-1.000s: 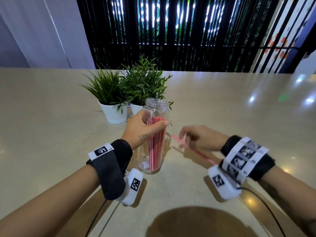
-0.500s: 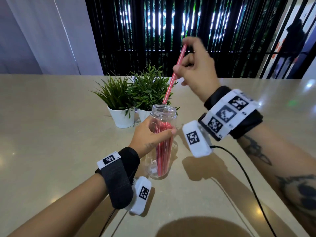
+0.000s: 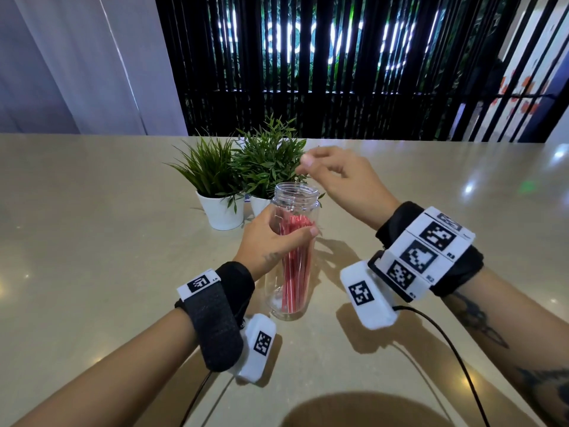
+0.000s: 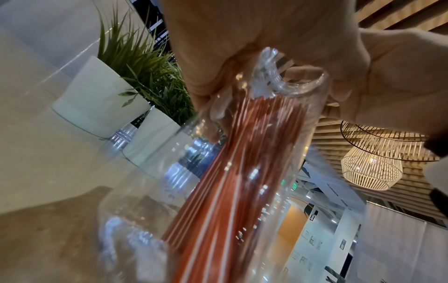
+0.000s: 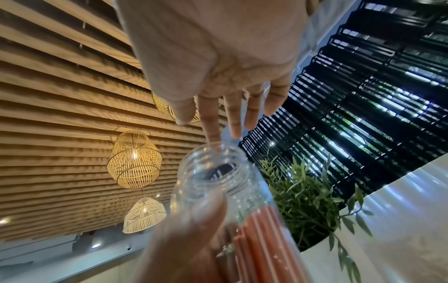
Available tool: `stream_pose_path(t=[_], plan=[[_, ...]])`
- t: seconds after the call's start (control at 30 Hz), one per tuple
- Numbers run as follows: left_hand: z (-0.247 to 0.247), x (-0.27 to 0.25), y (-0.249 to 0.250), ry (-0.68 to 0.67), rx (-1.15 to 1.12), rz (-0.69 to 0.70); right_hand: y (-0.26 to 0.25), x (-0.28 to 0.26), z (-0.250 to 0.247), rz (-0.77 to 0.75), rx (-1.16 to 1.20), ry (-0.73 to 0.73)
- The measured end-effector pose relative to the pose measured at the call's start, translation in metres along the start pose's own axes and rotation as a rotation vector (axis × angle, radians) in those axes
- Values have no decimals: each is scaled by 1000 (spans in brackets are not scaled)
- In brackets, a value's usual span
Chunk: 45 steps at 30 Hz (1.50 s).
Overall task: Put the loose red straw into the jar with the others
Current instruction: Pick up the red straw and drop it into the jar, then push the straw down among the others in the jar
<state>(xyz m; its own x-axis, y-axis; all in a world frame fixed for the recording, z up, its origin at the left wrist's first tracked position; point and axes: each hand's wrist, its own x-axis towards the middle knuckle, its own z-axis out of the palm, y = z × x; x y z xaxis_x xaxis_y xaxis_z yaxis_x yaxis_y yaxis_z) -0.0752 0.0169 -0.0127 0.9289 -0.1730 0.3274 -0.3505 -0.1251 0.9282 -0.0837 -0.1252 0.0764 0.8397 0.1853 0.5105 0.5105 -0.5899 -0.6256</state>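
Glossy beige table (image 3: pixel 92 241), black slats (image 3: pixel 308 72)

Both forearms bare, the right one tattooed (image 3: pixel 480 318). Left wrist: a dark fabric strap (image 3: pixel 215 322) with a white tag, a white coded box (image 3: pixel 257 346) beneath. Right wrist: a black band (image 3: pixel 462 266) — three white coded plates, another box (image 3: pixel 366 295), black cable (image 3: pixel 455 359) trailing.

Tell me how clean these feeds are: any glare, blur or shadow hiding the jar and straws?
Head view: sharp; light spots glare on the table, both arms cast shadows, the jar and red straws stay clear. Left wrist view: close straws smeared, left hand soft. Right wrist view: jar mouth blurred, right hand overexposed, lamps glowing.
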Motion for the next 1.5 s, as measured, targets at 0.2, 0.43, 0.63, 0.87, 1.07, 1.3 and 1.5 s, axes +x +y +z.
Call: stream_pose_path(t=[0.2, 0.43, 0.63, 0.87, 1.07, 1.3, 1.5], plan=[[1, 1, 1, 8, 25, -12, 16, -29, -3, 103, 147, 197], [12, -2, 8, 8, -24, -17, 36, -78, 26, 318, 439, -217], [30, -7, 13, 13, -79, -40, 43, -91, 41, 235, 369, -43], [39, -19, -3, -54, -64, 8, 61, -90, 28, 251, 297, 94], [42, -4, -15, -68, -46, 24, 78, -75, 25, 291, 301, 97], [56, 39, -15, -216, 111, 49, 99, -45, 30, 382, 211, 241], [64, 84, -22, -154, 223, 0, 126, -10, 31, 426, 111, 211]])
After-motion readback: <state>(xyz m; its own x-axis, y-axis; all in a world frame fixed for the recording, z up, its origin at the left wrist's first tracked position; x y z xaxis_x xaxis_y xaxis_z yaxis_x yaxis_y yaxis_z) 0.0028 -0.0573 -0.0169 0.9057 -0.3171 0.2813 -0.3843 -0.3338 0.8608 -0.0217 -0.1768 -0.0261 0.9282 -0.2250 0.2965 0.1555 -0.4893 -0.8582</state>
